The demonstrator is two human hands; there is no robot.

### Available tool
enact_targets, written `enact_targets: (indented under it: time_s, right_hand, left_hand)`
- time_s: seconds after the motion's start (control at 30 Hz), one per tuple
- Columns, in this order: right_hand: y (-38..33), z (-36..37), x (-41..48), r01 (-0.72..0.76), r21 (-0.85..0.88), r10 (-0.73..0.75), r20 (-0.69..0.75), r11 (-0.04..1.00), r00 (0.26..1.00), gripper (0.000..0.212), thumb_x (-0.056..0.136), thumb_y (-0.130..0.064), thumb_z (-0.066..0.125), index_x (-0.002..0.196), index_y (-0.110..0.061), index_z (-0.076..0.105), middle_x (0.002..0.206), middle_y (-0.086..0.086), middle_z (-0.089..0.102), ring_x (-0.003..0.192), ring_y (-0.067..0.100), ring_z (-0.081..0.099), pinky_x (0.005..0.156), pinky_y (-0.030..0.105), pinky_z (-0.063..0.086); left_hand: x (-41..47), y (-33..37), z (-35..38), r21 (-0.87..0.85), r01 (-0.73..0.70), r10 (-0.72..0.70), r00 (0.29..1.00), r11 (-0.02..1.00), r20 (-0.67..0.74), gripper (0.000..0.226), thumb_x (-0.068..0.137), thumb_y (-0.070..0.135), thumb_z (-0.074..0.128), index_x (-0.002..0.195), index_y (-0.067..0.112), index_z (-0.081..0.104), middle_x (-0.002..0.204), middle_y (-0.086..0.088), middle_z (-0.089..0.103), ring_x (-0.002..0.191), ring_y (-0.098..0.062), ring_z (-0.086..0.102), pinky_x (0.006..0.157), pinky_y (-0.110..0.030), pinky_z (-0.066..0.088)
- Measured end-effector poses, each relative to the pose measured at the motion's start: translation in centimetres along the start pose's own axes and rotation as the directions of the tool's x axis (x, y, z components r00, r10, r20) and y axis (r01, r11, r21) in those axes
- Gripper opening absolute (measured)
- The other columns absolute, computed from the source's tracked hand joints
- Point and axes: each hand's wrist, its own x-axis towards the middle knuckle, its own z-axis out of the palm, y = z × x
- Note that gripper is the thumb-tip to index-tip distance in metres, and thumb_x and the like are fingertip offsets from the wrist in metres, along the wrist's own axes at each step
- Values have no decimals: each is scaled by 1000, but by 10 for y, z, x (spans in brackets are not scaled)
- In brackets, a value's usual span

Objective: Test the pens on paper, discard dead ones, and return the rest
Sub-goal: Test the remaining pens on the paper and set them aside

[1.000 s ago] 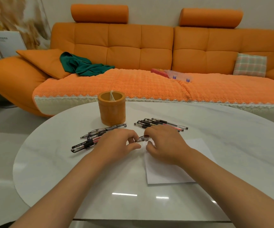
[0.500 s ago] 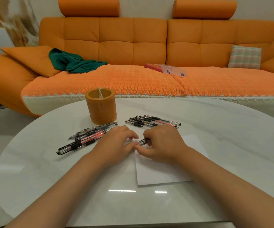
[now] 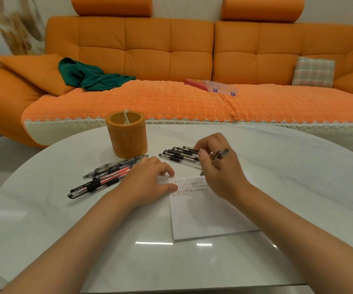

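Pen (image 3: pixel 221 154) gripped in fingers of right hand (image 3: pixel 220 166), held over pen group (image 3: pixel 177 155) beyond paper (image 3: pixel 205 215); judged: being sorted after test. Paper corner pinned to surface (image 3: pixel 288 170) by left hand (image 3: pixel 148 183), fingers relaxed, nothing held, so sheet kept steady.

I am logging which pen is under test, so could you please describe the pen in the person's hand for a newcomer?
On the white oval table in front of the orange sofa, find the scribbled sheet of paper. At its far edge the right hand grips one pen, dark end poking past the knuckles; the other pens lie flat on the table.
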Motion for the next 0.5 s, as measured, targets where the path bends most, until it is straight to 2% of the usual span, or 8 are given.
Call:
enact_targets:
  time_s: [0.07, 0.13, 0.17, 0.23, 0.33, 0.4, 0.5]
  right_hand:
    - [-2, -1, 1, -124, 153, 123, 16, 980, 992, 27, 102, -26, 40, 93, -14, 63, 84, -13, 55, 66, 12, 59, 59, 43, 56]
    - [-3, -3, 1, -331, 400, 303, 133, 855, 944, 44, 106, -36, 35, 87, -10, 65, 62, -2, 53, 48, 15, 48, 49, 33, 45]
    - [-4, -5, 1, -439, 477, 381, 220, 761, 898, 46, 107, -36, 36, 84, -9, 66, 58, 7, 51, 45, 20, 44, 46, 28, 38]
    - [-3, -8, -3, -588, 482, 444, 387, 650, 808, 33, 102, -26, 48, 82, -9, 68, 62, 15, 57, 45, 25, 48, 46, 28, 34]
    - [0, -7, -9, -632, 375, 425, 502, 678, 753, 5, 89, -3, 63, 86, -7, 66, 66, 13, 64, 49, 24, 58, 43, 26, 38]
    - [-1, -5, -12, -616, 301, 425, 506, 728, 750, 9, 84, 3, 63, 85, -6, 64, 59, 12, 62, 47, 22, 56, 44, 26, 40]
    - [-6, -4, -13, -574, 230, 407, 508, 786, 759, 10, 84, -3, 65, 76, -6, 61, 55, 9, 63, 46, 20, 54, 49, 26, 44]
  left_hand:
    - [2, 0, -2, -8, 13, -13, 999, 1000, 30, 40, 82, 63, 66, 118, 45, 59, 104, 20, 48, 109, -7, 42, 93, -33, 45]
    - [3, 0, -5, -9, 24, -23, 998, 1000, 60, 41, 82, 62, 67, 119, 45, 59, 105, 19, 48, 110, -8, 41, 92, -30, 44]
    - [4, 1, -6, -8, 29, -28, 997, 1000, 72, 41, 83, 61, 67, 119, 44, 58, 107, 18, 49, 110, -8, 41, 91, -29, 43]
    - [6, 2, -8, -12, 44, -43, 995, 999, 88, 42, 82, 59, 69, 120, 44, 58, 109, 17, 49, 109, -8, 42, 89, -28, 43]
    - [8, 1, -9, -31, 72, -69, 993, 997, 93, 44, 81, 58, 72, 120, 44, 59, 109, 18, 50, 109, -8, 44, 89, -29, 44]
    - [10, 1, -10, -36, 77, -73, 992, 996, 102, 45, 80, 58, 73, 120, 44, 59, 107, 18, 50, 108, -8, 44, 87, -28, 43]
    - [13, 1, -9, -50, 88, -81, 990, 995, 116, 47, 80, 56, 74, 122, 44, 56, 106, 20, 49, 107, -8, 43, 87, -27, 42]
